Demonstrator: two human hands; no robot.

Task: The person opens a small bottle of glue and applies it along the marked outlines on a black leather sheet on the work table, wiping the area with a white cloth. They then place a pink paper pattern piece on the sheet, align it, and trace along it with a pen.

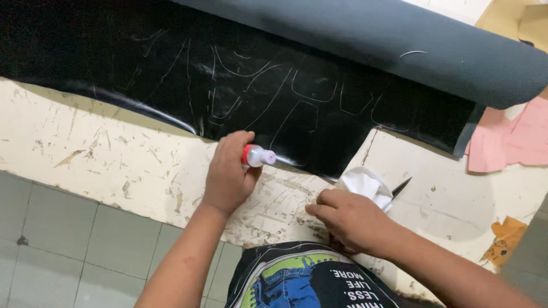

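left hand (227, 174) — fingers wrap small bottle (258, 155) | nozzle juts right

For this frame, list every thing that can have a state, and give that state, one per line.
Small clear plastic bottle with red collar: lying sideways, nozzle toward the right, gripped.
Left hand: closed around the bottle.
Right hand: pressing down on the white cloth.
Crumpled white cloth: bunched, partly under the hand.
Black sheet with chalk outlines: spread flat.
Dark grey roll: partly unrolled.

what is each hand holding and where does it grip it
The left hand holds a small bottle by its body. The right hand presses on a white cloth; its grip cannot be told.
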